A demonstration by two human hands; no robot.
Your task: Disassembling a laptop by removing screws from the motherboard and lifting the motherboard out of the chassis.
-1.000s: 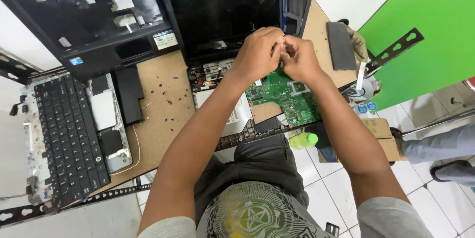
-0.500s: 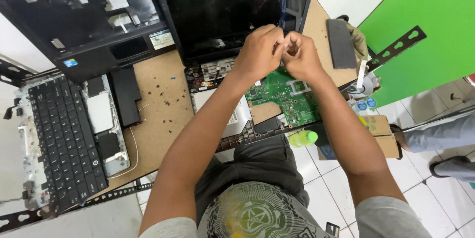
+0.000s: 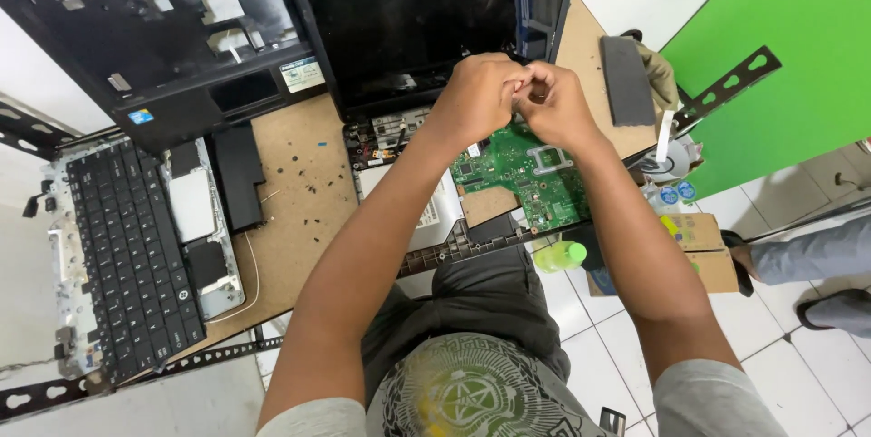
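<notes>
One green motherboard (image 3: 522, 169), two hands (image 3: 517, 101) above

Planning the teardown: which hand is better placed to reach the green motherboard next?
Probably the right hand: it sits directly above the green motherboard, while the left hand sits nearer the laptop screen.

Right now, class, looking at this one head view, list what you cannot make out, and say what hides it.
- What the left hand and right hand pinch: hidden by the curled fingers.
- The green circuit board: its upper edge lies under the hands.
- The loose black screws on the table: too small to count.
- The person standing at right: cut off by the edge.
</notes>
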